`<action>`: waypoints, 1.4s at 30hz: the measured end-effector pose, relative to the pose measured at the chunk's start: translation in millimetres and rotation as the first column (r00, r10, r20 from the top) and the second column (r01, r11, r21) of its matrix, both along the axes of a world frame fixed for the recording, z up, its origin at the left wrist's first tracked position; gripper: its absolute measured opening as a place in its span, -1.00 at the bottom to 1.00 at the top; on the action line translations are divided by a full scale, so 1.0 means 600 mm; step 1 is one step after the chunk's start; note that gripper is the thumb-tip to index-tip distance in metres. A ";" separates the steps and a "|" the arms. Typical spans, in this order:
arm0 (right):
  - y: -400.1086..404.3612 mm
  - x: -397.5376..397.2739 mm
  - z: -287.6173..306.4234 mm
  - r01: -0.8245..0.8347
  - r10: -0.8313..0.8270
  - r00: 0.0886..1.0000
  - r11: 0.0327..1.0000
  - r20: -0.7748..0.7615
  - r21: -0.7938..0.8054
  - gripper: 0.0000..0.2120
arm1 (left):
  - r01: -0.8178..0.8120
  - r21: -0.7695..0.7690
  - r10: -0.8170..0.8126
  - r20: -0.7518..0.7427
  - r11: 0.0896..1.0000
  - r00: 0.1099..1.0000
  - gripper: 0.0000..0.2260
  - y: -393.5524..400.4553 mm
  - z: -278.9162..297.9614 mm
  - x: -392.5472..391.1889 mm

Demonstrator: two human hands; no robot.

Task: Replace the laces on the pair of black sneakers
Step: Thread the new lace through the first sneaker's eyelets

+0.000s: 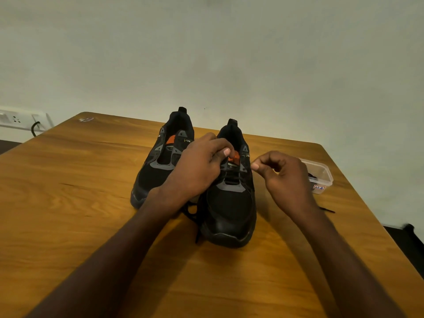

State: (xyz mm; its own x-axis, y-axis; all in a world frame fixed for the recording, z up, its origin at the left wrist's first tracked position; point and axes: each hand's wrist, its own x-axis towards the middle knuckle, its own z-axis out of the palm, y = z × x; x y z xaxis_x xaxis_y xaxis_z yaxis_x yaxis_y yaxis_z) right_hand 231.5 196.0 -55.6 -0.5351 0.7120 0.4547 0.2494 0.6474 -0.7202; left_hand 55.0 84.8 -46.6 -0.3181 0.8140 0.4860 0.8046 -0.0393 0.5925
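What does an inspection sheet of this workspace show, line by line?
Surface: wooden table, bare grain visible.
Job's things: right sneaker partly laced with black lace; left sneaker unlaced, beside it.
Clutter: clear plastic box with label, something dark inside; lace end on the table near it.
Grips: left hand pinches at the eyelets; right hand pinches the lace.
Cables: black cable at the wall socket.
Surroundings: plain wall.
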 end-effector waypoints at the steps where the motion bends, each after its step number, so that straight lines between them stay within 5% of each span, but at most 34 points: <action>1: 0.001 -0.002 -0.002 0.037 -0.038 0.999 0.998 -0.019 -0.054 -0.91 | 0.004 -0.002 -0.004 -0.015 1.000 1.000 -0.83 0.000 0.000 0.000; 8: -0.001 -0.002 0.004 0.002 -0.003 1.000 0.983 -0.004 -0.182 -0.93 | -0.004 0.035 0.005 -0.025 0.999 1.000 -0.83 -0.003 -0.002 -0.005; 12: -0.017 0.014 0.033 -0.308 0.259 0.947 0.897 -0.187 -0.316 -0.85 | 0.001 0.191 0.010 -0.055 0.982 0.998 -0.85 -0.004 -0.001 0.001; 17: -0.035 0.026 0.063 -0.647 0.480 0.754 0.662 -0.449 -0.378 -0.63 | 0.072 0.310 -0.169 0.299 0.948 0.939 -0.65 -0.010 0.018 0.018; 21: -0.033 0.019 0.060 -0.572 0.425 0.802 0.749 -0.420 -0.335 -0.59 | 0.244 0.248 -0.344 0.557 0.938 0.756 -0.55 -0.018 0.036 0.029; 25: -0.025 0.016 0.052 -0.359 0.229 0.883 0.891 -0.410 -0.277 -0.75 | 0.371 0.152 -0.374 0.658 0.916 0.653 -0.62 -0.026 0.048 0.028; 31: -0.028 0.011 0.045 -0.311 0.136 0.887 0.881 -0.441 -0.355 -0.71 | 0.458 0.044 -0.377 0.639 0.888 0.670 -0.64 -0.034 0.063 0.035; 36: -0.026 0.008 0.043 -0.319 0.154 0.897 0.874 -0.414 -0.366 -0.68 | 0.470 0.119 -0.394 0.740 0.875 0.545 -0.36 -0.032 0.055 0.031; 42: -0.024 0.013 0.045 -0.316 0.080 0.881 0.833 -0.466 -0.455 -0.69 | 0.409 0.324 -0.433 0.877 0.853 0.210 -0.45 -0.033 0.060 0.025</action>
State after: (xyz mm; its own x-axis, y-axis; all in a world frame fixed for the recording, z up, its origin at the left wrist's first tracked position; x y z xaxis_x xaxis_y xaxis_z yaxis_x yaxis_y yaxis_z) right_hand 239.4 181.8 -28.4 -0.5371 0.7990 0.2705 -0.2378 0.1643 -0.9573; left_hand 69.7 64.9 -10.8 -0.1650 0.9736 0.1575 -0.3736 -0.2095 0.9036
